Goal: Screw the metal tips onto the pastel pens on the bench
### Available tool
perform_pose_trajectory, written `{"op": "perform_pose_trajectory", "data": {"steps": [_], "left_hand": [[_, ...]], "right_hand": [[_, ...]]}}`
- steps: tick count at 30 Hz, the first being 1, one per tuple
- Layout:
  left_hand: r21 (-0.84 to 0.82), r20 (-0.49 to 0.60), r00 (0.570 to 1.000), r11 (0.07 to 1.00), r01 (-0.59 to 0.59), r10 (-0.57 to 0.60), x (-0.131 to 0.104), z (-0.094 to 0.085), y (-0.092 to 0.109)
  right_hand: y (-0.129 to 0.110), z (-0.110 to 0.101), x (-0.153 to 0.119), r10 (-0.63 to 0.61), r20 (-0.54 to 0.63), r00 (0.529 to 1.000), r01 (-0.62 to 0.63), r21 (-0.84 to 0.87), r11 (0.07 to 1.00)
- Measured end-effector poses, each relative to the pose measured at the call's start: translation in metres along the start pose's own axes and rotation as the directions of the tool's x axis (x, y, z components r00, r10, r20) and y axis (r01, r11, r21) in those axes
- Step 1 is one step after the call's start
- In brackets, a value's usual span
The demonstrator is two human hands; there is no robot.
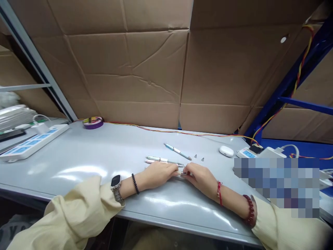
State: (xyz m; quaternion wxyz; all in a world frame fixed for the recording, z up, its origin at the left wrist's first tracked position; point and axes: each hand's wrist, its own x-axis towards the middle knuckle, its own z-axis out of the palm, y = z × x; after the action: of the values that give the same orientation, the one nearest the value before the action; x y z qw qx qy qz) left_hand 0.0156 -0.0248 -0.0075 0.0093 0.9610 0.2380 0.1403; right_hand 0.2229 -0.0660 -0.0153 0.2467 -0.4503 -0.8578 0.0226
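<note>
My left hand (157,174) is closed, its fingers pinching a pen whose pale barrel mostly hides inside the grip. At the pen's silvery end (184,173), my right hand (203,177) has thumb and fingers closed on the metal tip. Just beyond the left hand, a light green and white pen (163,160) and a pinkish pen (151,161) lie side by side, partly covered by it. Farther back rests a blue and white pen (177,151) at a slant. Right of it are two small grey cone-shaped pen tips, one nearer (202,159) and one farther (195,156).
A white earbud case (226,151) sits at right on the grey table (104,149), near a power strip (246,152) with chargers. Another power strip (33,142) lies at left. A purple tape roll (93,123) and thin wires run by the cardboard wall (135,69).
</note>
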Motion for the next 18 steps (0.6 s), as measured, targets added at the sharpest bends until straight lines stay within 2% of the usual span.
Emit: {"op": "perform_pose_trajectory", "data": {"steps": [5, 10, 15, 18], "left_hand": [[-0.048, 0.049, 0.999, 0.999, 0.01, -0.007, -0.0004, -0.0021, 0.0013], [-0.048, 0.031, 0.999, 0.998, 0.041, -0.04, -0.0016, -0.0001, -0.0005], [-0.069, 0.022, 0.999, 0.996, 0.049, -0.047, -0.002, 0.0006, -0.001], [-0.067, 0.008, 0.998, 0.996, 0.06, -0.059, -0.0015, 0.0007, -0.0006]], "right_hand": [[0.0, -0.001, 0.0011, -0.017, 0.087, 0.996, 0.024, -0.075, 0.997], [0.0005, -0.0007, 0.0029, 0.03, 0.012, 0.999, -0.03, -0.027, 0.999], [-0.0015, -0.0027, 0.0062, 0.037, 0.082, 0.996, -0.035, -0.026, 0.999], [0.0001, -0.0012, 0.0063, 0.027, 0.056, 0.998, -0.028, 0.005, 1.0]]}}
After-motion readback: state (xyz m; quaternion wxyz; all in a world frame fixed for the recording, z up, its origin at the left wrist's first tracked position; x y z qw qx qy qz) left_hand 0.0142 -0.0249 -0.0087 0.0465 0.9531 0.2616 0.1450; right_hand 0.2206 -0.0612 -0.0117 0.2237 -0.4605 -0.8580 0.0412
